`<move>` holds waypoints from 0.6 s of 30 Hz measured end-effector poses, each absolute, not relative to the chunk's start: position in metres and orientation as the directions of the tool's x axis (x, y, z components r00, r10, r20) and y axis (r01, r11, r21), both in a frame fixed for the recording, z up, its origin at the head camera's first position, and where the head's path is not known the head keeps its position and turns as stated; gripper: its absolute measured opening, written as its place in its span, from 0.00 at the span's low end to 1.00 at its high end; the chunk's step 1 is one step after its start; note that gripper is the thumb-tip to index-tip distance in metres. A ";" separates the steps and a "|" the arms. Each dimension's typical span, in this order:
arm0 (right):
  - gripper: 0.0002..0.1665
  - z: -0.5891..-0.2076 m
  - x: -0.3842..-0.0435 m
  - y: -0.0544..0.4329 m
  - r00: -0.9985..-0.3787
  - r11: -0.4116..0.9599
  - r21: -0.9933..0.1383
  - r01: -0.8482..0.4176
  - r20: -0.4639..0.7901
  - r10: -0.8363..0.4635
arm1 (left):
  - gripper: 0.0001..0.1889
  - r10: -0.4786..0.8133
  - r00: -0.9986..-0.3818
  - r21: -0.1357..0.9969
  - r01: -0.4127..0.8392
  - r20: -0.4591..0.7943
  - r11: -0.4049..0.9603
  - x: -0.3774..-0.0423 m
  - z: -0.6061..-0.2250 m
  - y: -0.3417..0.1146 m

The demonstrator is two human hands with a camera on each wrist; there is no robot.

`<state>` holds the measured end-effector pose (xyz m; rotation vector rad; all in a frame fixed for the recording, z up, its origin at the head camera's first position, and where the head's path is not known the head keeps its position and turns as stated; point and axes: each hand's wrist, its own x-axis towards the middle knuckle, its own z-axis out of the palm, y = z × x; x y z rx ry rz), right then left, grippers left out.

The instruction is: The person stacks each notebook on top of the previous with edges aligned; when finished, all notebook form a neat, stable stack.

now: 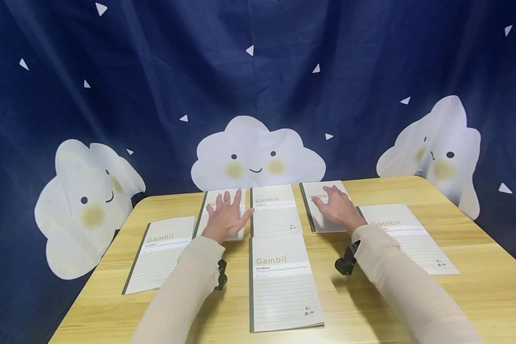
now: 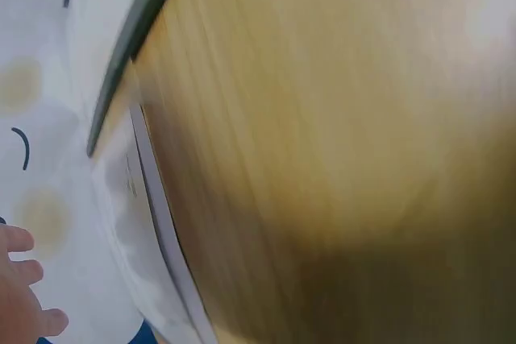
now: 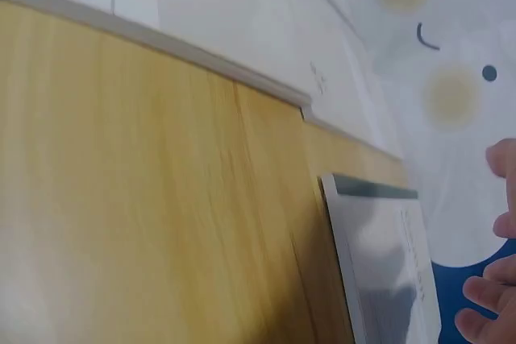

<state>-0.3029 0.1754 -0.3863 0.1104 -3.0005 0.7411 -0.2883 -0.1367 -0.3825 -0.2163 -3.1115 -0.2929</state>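
My left hand [image 1: 227, 217] is spread over the back-left notebook [image 1: 239, 233], a white pad with a dark spine. Its fingertips [image 2: 50, 322] show at the lower left of the left wrist view, apart from that notebook's surface [image 2: 133, 215]. My right hand [image 1: 337, 208] is above the back-right notebook [image 1: 321, 220], fingers slightly bent and holding nothing. In the right wrist view, a shadow falls on this notebook [image 3: 379, 255], with the fingers [image 3: 488, 292] away from it. Between the hands lies the back-middle notebook [image 1: 276, 217], with the front-middle notebook [image 1: 284, 291] right below it.
On the wooden table [image 1: 99, 315] another notebook [image 1: 163, 253] lies at the left, and one more notebook [image 1: 417, 239] at the right, partly behind my right forearm. A dark blue curtain [image 1: 284, 86] with cloud prints hangs behind the table's far edge.
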 end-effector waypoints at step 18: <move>0.30 -0.404 -0.271 0.163 -0.990 0.654 -0.746 -0.126 0.141 -0.030 | 0.36 0.059 -0.995 0.568 0.098 0.086 0.817 -0.258 -0.400 -0.129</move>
